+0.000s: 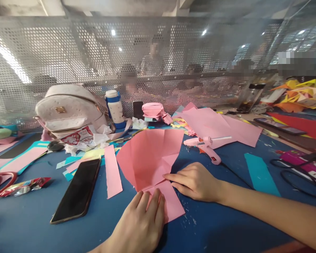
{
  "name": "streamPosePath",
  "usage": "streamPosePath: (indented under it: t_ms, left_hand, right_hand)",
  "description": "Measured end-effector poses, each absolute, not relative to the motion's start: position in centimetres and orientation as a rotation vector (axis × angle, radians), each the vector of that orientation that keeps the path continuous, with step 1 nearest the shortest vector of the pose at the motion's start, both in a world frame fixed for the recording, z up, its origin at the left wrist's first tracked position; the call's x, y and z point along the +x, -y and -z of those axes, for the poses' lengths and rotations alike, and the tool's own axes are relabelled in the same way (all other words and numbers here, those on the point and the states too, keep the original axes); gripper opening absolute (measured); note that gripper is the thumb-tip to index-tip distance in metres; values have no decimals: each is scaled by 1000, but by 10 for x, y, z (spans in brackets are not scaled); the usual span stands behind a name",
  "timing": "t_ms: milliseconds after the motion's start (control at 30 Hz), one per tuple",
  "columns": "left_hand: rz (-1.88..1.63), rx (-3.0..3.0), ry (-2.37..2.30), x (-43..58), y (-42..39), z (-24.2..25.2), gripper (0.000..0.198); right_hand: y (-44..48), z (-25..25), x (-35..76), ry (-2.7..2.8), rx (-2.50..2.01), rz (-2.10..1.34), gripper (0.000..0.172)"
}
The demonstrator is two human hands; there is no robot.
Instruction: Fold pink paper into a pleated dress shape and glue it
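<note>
A creased pink paper (152, 154) lies at the middle of the blue table, its upper part standing up in a curved fan and its lower part flat. My left hand (142, 221) rests on the lower left of the paper, fingers spread a little and pressing it down. From the right, my right hand (196, 181) reaches in, its index finger touching the paper near the fold; the thumb sits just below. A pink glue gun (205, 147) lies beyond my right hand.
To the left are a black phone (77, 189), a pink strip (112, 172), scissors (5, 182) and a snack wrapper (28, 186). Behind stand a backpack (71, 109) and a bottle (115, 109). Pink sheets (221, 126), a blue strip (260, 174) and a power strip (302, 165) lie right.
</note>
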State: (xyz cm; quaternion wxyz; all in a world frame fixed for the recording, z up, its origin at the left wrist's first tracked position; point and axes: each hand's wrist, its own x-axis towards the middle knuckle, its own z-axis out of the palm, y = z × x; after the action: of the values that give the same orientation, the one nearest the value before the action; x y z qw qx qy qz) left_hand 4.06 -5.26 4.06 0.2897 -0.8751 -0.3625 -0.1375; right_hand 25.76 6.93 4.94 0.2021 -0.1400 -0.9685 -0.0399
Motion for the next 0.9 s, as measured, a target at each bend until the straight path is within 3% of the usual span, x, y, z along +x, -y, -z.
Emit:
streamPosePath:
  t_ms: [900]
  left_hand:
    - [335, -2333, 1078, 42, 51, -40, 34]
  right_hand:
    - [-68, -51, 256, 2622, -373, 195, 26]
